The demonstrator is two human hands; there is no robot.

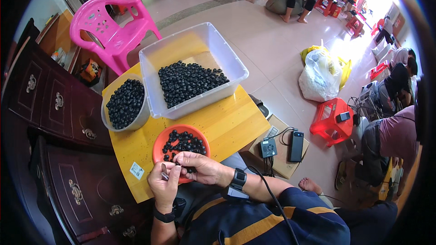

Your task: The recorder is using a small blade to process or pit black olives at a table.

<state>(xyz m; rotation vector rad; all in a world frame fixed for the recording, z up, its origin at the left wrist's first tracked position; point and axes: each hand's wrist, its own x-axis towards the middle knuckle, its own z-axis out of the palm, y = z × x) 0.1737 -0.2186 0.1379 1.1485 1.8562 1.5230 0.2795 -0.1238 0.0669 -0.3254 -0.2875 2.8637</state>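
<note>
My left hand [164, 186] is closed, with a small narrow tool [164, 172], brownish and metallic, between thumb and fingers. Its exact kind is unclear. Fingertips of my right hand [202, 167] pinch together right against the left ones; what they grip is too small and covered to make out. Both hands are over the near rim of an orange-red bowl [156, 149], which holds many small black rounded pieces [184, 143], some showing holes.
The yellow table [236, 122] also carries a large clear bin [227, 61] and a round tub [144, 117], both holding black pieces. Dark drawers [59, 122] stand left, a pink chair [113, 36] behind. Cabled devices [296, 147] lie on a carton at right. Other people work farther off.
</note>
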